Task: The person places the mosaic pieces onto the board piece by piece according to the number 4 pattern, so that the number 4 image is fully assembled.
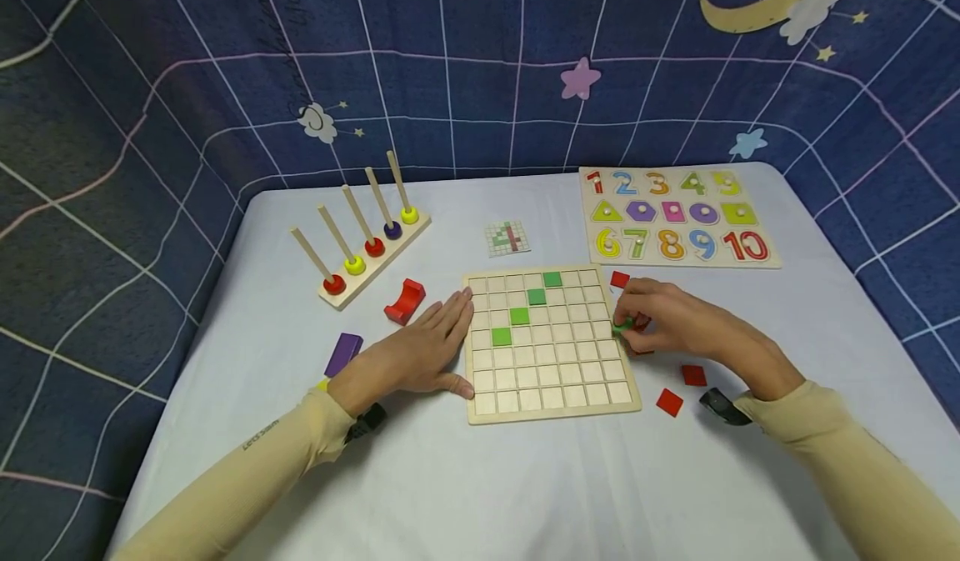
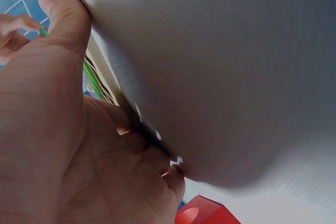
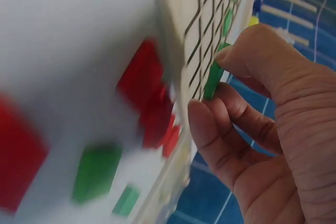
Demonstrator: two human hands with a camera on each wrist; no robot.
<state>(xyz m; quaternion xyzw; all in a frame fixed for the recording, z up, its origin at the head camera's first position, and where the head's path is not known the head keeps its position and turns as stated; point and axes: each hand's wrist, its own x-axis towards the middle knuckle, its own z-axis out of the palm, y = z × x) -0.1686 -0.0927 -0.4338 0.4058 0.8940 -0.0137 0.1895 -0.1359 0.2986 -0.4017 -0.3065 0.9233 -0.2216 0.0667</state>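
Note:
A wooden grid board (image 1: 553,379) lies on the table, with several green square tiles (image 1: 519,316) set in its cells along a diagonal. My left hand (image 1: 422,346) rests flat at the board's left side, fingers straight, thumb and fingertips touching its edge. Over the right edge, my right hand (image 1: 670,318) pinches a green tile (image 3: 214,77) between thumb and fingers, which the right wrist view shows close to the board's face. Red tiles (image 1: 670,403) lie on the cloth around my right hand, some partly hidden under it. The right wrist view also shows loose green tiles (image 3: 97,172).
Behind the board lies a small pattern card (image 1: 507,238). A number puzzle board (image 1: 678,215) stands at the back right, a peg stand with coloured rings (image 1: 375,247) at the back left. A red curved block (image 1: 405,301) and a purple block (image 1: 343,354) lie by my left arm.

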